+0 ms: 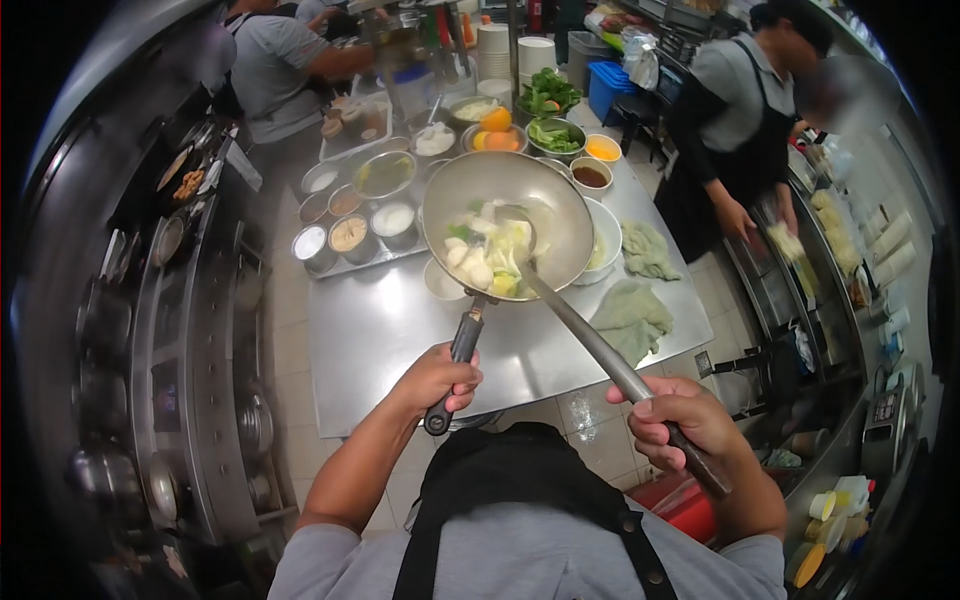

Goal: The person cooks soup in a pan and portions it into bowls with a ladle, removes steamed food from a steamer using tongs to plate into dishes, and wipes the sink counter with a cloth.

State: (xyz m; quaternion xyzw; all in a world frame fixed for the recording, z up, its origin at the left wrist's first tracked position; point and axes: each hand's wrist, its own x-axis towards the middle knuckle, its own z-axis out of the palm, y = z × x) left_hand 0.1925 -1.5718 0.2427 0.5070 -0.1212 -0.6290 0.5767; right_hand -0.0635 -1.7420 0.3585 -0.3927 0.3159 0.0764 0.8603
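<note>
My left hand [440, 380] is wrapped round the black handle of a wok [565, 195], which is held tilted above the steel table [370, 340]. My right hand [685, 420] grips the long handle of a metal ladle [600, 350]. The ladle's bowl rests inside the wok among pale chunks and green pieces of food [490, 250]. Just behind the wok's right edge is a white bowl [603, 235], partly hidden by it. A smaller pale bowl [440, 283] shows under the wok's left side.
Tins of white and tan ingredients [350, 235] stand on a tray at the left. Bowls of oranges [497, 140], leafy greens [555, 135] and dark sauce [591, 177] are behind. Green cloths [632, 318] lie at the right. Co-workers stand back left [275, 70] and right [735, 130].
</note>
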